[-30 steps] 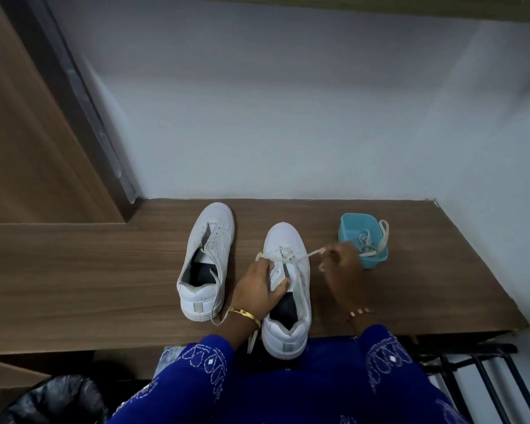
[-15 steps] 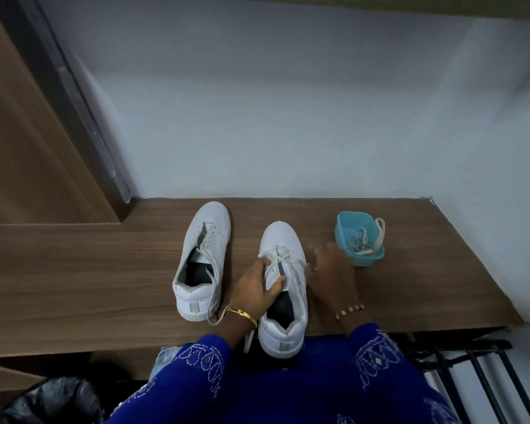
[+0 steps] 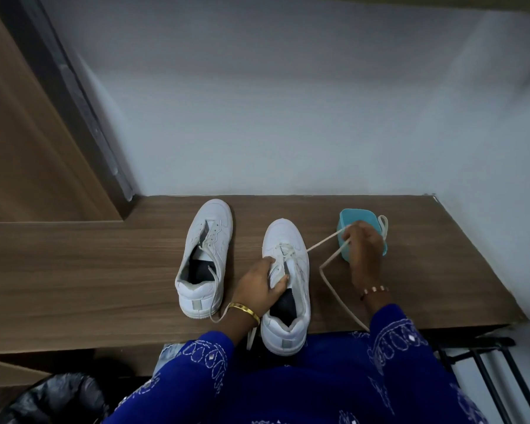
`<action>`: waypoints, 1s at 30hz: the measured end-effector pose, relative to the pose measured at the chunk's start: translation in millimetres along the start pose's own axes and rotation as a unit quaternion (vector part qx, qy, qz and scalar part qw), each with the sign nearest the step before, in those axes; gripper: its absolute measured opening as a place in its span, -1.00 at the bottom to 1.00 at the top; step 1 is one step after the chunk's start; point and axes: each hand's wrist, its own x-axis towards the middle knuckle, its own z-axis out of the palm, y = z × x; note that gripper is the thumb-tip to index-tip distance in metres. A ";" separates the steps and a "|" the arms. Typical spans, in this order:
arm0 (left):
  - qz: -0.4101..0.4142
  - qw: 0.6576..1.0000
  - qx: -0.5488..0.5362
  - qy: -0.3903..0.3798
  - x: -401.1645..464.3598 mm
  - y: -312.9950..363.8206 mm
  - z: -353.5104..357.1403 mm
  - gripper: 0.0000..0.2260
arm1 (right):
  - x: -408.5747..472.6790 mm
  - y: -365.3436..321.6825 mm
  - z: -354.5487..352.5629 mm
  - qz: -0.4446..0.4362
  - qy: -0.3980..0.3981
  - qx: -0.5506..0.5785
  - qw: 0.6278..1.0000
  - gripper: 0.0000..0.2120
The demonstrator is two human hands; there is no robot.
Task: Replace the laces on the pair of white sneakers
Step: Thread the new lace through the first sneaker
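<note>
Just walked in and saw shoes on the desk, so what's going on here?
A person is working on the laces of two white sneakers. The left hand grips the right sneaker at its tongue, while the right hand pulls a lace out sideways from it. The left sneaker sits untouched alongside, loosely laced. A teal cup behind the right hand holds more lace.

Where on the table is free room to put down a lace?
Free: the wide table left of the left sneaker, and the strip right of the tub. Crowded: between the right sneaker and tub, where the right hand pulls a lace.
</note>
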 end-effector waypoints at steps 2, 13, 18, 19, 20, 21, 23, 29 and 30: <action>0.001 1.000 0.009 -0.010 0.3 1.6 -0.2 -0.54 | 2.6 -8.7 -0.7 -0.014 0.020 0.045 0.999 -0.67; 0.003 0.987 0.162 -0.013 2.3 19.1 -2.9 -0.62 | 1.0 -11.0 5.0 -0.004 -0.035 0.112 0.993 -0.72; -0.013 0.986 0.168 -0.015 9.6 20.8 -3.7 -0.62 | -3.4 -18.5 2.2 0.008 -0.059 0.097 0.994 -0.75; -0.009 0.985 0.169 -0.017 10.5 21.1 -4.9 -0.63 | -4.7 -23.9 0.7 0.009 -0.076 0.097 0.992 -0.76; -0.004 0.985 0.172 -0.019 10.6 22.1 -7.3 -0.64 | -6.1 -31.4 -0.3 0.007 -0.100 0.103 0.990 -0.77; 0.008 0.984 0.174 -0.018 10.1 23.4 -9.3 -0.65 | -7.6 -40.0 -1.6 0.002 -0.127 0.114 0.985 -0.79; 0.050 0.984 0.170 -0.002 9.7 24.2 -13.6 -0.66 | -10.5 -58.5 -3.3 -0.004 -0.176 0.155 0.972 -0.80; 0.199 0.978 0.022 0.056 10.2 38.5 -17.8 -0.58 | -14.8 -88.2 3.5 -0.031 -0.246 0.189 0.950 -0.80; 0.197 0.980 -0.020 0.034 8.6 45.8 -18.1 -0.55 | -15.8 -90.0 5.4 -0.032 -0.254 0.191 0.948 -0.80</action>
